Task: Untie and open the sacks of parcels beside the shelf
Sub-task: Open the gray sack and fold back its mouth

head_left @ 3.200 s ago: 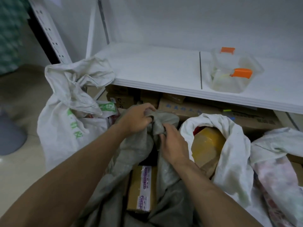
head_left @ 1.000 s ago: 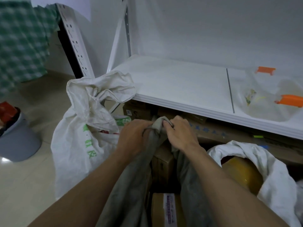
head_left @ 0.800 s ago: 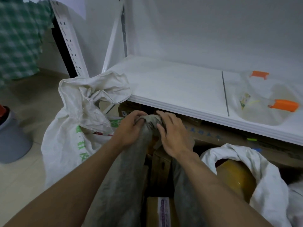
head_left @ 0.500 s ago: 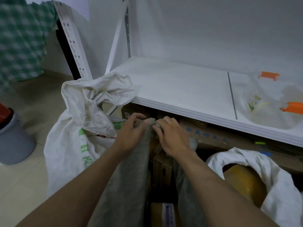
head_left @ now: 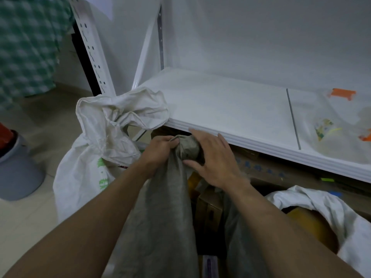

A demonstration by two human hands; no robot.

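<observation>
1. Head view: the untying step is in hand on the dull grey cloth sack. Its twisted, bunched neck stands between both hands, just under the front edge of the white shelf board.
2. The left hand is clenched on the cloth just left of the bunch, fingers curled round a fold and gripping it.
3. The right hand lies spread over the bunch's right side. Its fingers are nearly straight and the thumb touches the cloth beneath, so it rests there and does not pinch.
4. I cannot tell whether a cord or only a twist binds the neck.
5. Below the hands the sack gapes, showing brown cardboard boxes, so the opening looks partly done. Next, the right hand likely needs to close on a fold and draw it away while the left anchors.
6. Left of the left hand stands a crumpled white woven sack with green print, its neck gathered.
</observation>
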